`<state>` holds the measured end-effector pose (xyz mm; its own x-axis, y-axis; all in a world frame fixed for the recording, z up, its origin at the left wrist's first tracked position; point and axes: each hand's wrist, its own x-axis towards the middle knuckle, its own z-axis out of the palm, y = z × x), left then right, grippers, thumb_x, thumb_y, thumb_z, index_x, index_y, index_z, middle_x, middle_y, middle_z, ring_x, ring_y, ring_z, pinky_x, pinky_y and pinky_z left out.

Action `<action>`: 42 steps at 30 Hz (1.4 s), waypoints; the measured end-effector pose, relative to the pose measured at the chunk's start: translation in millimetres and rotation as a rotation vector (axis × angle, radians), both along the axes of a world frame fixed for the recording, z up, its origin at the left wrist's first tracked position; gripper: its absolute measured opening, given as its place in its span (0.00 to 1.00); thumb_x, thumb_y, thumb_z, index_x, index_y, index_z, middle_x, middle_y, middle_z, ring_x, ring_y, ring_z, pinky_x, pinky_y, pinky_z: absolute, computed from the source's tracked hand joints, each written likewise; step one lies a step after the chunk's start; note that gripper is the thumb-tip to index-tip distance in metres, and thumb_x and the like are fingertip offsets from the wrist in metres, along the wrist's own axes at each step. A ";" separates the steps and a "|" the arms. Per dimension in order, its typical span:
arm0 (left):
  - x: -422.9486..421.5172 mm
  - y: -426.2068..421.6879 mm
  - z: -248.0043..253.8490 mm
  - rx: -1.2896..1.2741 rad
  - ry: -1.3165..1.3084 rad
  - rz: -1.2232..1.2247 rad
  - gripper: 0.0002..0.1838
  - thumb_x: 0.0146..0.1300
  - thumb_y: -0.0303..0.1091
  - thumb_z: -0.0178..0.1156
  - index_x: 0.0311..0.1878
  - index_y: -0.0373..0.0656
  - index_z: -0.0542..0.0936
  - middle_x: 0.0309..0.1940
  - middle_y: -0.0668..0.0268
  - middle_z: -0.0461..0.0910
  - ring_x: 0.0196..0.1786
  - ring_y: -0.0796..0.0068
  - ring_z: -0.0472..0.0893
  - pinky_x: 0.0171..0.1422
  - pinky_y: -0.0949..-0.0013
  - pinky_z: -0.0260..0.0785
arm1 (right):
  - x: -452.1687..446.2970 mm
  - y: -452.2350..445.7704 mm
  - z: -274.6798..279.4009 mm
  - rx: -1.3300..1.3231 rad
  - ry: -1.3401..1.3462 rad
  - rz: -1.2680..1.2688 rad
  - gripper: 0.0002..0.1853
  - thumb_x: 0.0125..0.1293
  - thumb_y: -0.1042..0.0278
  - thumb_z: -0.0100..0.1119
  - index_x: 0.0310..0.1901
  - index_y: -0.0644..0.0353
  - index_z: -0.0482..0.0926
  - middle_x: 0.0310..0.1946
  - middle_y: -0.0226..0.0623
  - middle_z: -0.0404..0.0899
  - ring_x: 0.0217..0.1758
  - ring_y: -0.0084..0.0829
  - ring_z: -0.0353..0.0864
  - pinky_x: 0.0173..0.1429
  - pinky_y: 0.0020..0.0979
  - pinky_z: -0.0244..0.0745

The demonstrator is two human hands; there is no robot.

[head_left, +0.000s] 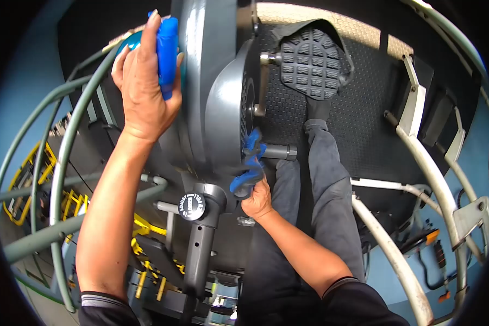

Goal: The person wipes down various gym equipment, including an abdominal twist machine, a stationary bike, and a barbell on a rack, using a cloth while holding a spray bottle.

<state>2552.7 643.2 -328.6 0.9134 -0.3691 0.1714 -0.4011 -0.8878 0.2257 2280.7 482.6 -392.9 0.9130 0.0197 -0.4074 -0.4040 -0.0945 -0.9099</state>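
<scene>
My left hand (146, 81) is wrapped round a spray bottle with a blue head (168, 54), beside the grey housing (217, 108) of an exercise bike. Lower down, my right hand (258, 198) grips a blue and grey cloth (248, 176) against the housing's lower edge. A short grey bar with a hex end (280, 152) sticks out just right of the cloth. Above it are the crank arm (261, 87) and a large black pedal (311, 64) with a strap. Part of the bottle is hidden behind my left hand and the housing.
Below the housing stands a grey post (201, 244) with a round black adjustment knob (192, 206). Green-grey curved tubes (76, 136) are on the left, with yellow-framed equipment (24, 185) behind. White metal arms (429, 163) stand at the right. My legs (331, 185) are over the black textured mat (358, 125).
</scene>
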 end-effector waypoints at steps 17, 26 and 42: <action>71.4 -83.7 43.0 0.566 0.732 -0.146 0.36 0.41 0.25 0.67 0.61 0.41 0.72 0.47 0.55 0.74 0.48 0.52 0.77 0.57 0.57 0.69 | 187.9 10.4 44.0 -0.100 0.162 -0.064 0.31 0.68 0.59 0.53 0.65 0.72 0.63 0.69 0.67 0.54 0.74 0.62 0.51 0.76 0.48 0.52; 117.5 -123.8 35.1 0.844 1.165 0.039 0.22 0.46 0.34 0.58 0.47 0.34 0.77 0.44 0.48 0.81 0.50 0.51 0.81 0.59 0.57 0.71 | 191.3 -4.5 59.1 0.078 0.165 -0.178 0.29 0.67 0.69 0.52 0.67 0.73 0.60 0.67 0.68 0.58 0.71 0.63 0.58 0.75 0.48 0.54; 19.2 -84.0 -0.4 0.348 0.123 -0.044 0.28 0.59 0.38 0.54 0.64 0.43 0.72 0.63 0.59 0.74 0.67 0.62 0.70 0.76 0.57 0.42 | 459.1 4.4 -60.0 0.137 0.893 -0.046 0.40 0.69 0.44 0.37 0.76 0.55 0.40 0.77 0.54 0.38 0.79 0.57 0.39 0.77 0.58 0.39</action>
<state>2571.8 559.3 -329.0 0.9014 -0.4252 -0.0820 -0.4291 -0.9024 -0.0380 2739.8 486.9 -453.0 0.2591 0.0915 -0.9615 -0.9658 0.0248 -0.2579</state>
